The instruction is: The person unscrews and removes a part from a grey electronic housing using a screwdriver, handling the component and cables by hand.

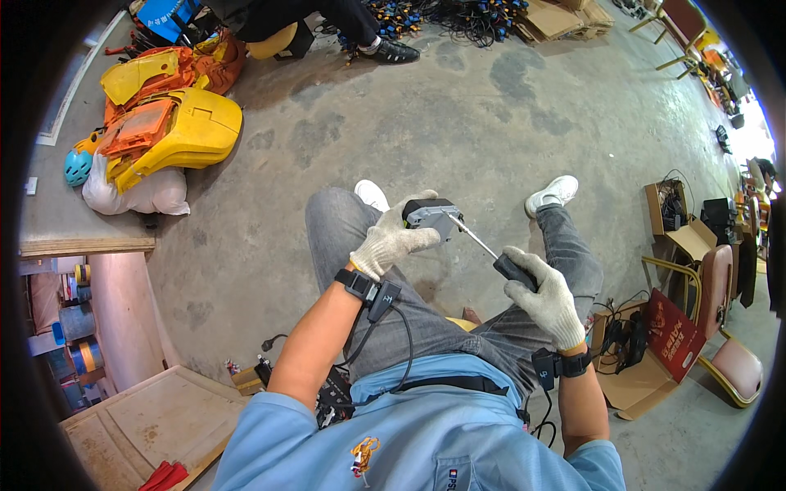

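My left hand (396, 238), in a pale knit glove, is closed around a small black and grey plastic housing (431, 215) held above my lap. My right hand (544, 300), gloved the same way, grips the black handle of a screwdriver (515, 271). Its metal shaft slants up and left, and the tip meets the grey side of the housing. Whether the tip sits in a screw is too small to tell. Both wrists wear black straps with small cabled boxes.
Yellow and orange plastic shells (176, 131) lie at the far left beside a blue helmet (78, 167). Another person's shoe (391, 52) is at the top. An open cardboard box (643, 385) with black cables and a chair (729, 368) stand at right. A wooden board (155, 425) is lower left.
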Tool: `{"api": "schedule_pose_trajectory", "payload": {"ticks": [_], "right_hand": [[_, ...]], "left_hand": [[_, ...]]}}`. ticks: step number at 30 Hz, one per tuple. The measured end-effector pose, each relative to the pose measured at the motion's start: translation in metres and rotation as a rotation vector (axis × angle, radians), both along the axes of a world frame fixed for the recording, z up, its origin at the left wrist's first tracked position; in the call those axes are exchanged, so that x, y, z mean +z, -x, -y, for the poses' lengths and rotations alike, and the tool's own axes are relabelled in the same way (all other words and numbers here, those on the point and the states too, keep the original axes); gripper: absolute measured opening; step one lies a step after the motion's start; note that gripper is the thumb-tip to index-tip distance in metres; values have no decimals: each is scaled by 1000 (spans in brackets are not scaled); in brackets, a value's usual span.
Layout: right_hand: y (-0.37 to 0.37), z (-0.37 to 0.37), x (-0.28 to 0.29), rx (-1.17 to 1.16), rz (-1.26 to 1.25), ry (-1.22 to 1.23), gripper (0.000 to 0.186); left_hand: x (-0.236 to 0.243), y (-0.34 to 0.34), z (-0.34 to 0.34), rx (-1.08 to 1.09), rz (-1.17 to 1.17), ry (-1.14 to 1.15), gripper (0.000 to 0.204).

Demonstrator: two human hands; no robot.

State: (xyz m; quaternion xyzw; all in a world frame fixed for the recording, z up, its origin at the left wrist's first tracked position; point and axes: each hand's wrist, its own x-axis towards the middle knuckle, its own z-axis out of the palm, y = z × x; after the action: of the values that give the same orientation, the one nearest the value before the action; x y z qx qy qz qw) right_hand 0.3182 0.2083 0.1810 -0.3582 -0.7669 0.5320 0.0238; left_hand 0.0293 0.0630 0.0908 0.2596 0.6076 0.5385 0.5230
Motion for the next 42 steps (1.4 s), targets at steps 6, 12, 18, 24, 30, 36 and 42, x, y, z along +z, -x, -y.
{"api": "schedule_pose_trajectory", "payload": {"ticks": [6, 12, 18, 24, 30, 36, 42], "right_hand": [[0, 1, 1, 6, -6, -12, 58], [3, 4, 2, -10, -20, -11, 58], [0, 3, 0, -20, -10, -33, 61], [-11, 5, -10, -78, -98, 117, 61], [-4, 8, -13, -425, -206, 376, 50], [0, 13, -7, -498, -183, 491, 70], [-6, 7, -13, -464, -150, 421, 65]], "left_hand": [[1, 0, 0, 10, 72, -37, 81], [-1, -1, 0, 3, 40, -14, 82], [4, -3, -1, 2, -34, -18, 82], [0, -5, -2, 65, 19, -9, 83], [3, -5, -6, 89, -43, 26, 82], [2, -5, -5, 74, -134, 45, 84], [13, -7, -7, 95, -225, 78, 83]]}}
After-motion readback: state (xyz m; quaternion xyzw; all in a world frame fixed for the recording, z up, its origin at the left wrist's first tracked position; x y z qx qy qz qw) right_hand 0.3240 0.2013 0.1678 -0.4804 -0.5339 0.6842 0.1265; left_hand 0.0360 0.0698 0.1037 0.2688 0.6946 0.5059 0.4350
